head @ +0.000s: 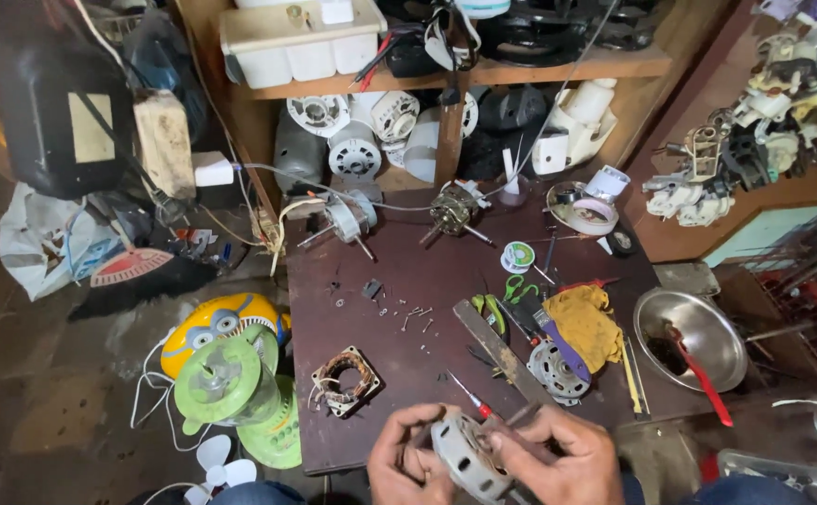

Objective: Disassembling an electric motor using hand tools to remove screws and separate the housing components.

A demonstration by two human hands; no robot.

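Both my hands hold a round grey metal motor housing (465,455) at the near edge of the dark brown workbench (408,271). My left hand (407,460) grips its left side and my right hand (558,458) wraps its right side. Just beyond my hands lies a red-handled screwdriver (472,397). A square copper-wound stator (345,379) lies to the left of it. Loose screws (413,320) are scattered mid-table.
Two small fan motors (348,217) (453,210) sit at the back of the bench. A flat metal file (497,346), a yellow rag (584,323), green scissors (519,288) and a metal bowl (694,337) lie to the right. A green and yellow fan (226,374) stands on the floor at left.
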